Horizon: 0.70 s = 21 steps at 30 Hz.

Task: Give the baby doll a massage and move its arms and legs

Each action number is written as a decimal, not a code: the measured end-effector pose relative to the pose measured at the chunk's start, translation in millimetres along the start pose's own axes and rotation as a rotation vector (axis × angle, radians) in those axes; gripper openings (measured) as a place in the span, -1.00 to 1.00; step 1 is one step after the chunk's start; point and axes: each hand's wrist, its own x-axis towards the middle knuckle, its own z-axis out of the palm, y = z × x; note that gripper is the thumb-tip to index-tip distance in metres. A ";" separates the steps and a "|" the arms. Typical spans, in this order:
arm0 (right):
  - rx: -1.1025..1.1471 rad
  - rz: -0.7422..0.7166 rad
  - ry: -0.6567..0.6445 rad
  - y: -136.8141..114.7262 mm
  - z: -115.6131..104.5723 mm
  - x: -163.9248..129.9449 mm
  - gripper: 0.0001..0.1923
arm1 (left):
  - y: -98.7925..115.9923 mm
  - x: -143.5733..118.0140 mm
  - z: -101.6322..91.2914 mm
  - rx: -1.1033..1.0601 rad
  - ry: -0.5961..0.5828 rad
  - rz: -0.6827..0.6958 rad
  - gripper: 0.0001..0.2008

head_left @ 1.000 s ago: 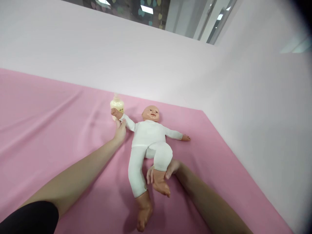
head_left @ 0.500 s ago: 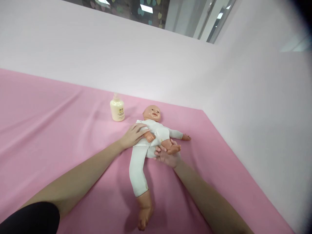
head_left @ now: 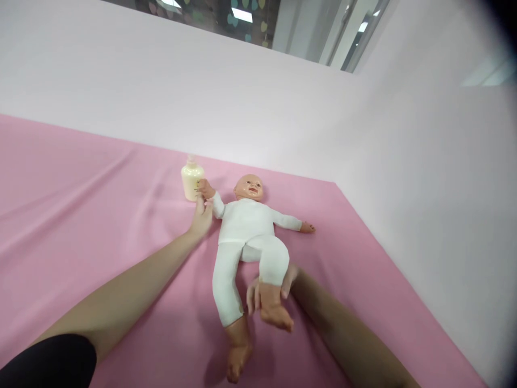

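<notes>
A baby doll [head_left: 247,221] with a white cloth body lies on its back, head toward the far wall. My left hand [head_left: 201,216] is closed on the doll's arm near the wrist and holds it out to the side, beside the bottle. From behind, my right hand [head_left: 290,280] grips the doll's other-side leg just above the foot, with fingers showing on both sides of the ankle. That leg is bent and raised a little; its palm-side contact is hidden. The doll's other leg rests straight on the pink surface.
A cream pump bottle [head_left: 191,178] stands just beyond my left hand, partly covered by the doll's hand. Pink sheeting [head_left: 100,199] with soft folds covers the surface. White walls [head_left: 161,86] rise at the back and right, with a window above.
The doll's arm has swung from across its belly out toward the bottle, my left hand moving with it. My right hand has lowered the bent leg toward me.
</notes>
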 end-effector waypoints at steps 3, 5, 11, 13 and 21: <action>-0.193 0.167 -0.299 -7.3 -5.5 6.5 -0.61 | -13.7 6.7 -4.9 -0.138 0.124 -0.211 -0.65; -0.201 0.187 -0.324 -8.6 -6.3 8.8 -0.68 | -18.9 9.5 -5.9 -0.206 0.183 -0.288 -0.68; -0.191 0.232 -0.281 -6.2 -5.0 8.3 -0.65 | -13.9 9.1 -0.9 -0.238 0.191 -0.256 -0.60; -0.204 0.217 -0.282 -6.8 -7.1 6.7 -0.67 | -11.0 8.2 0.1 -0.230 0.169 -0.262 -0.60; -0.113 -0.115 -0.060 18.7 -14.1 -5.7 -0.48 | -6.8 4.2 1.1 -0.152 0.017 -0.148 -0.66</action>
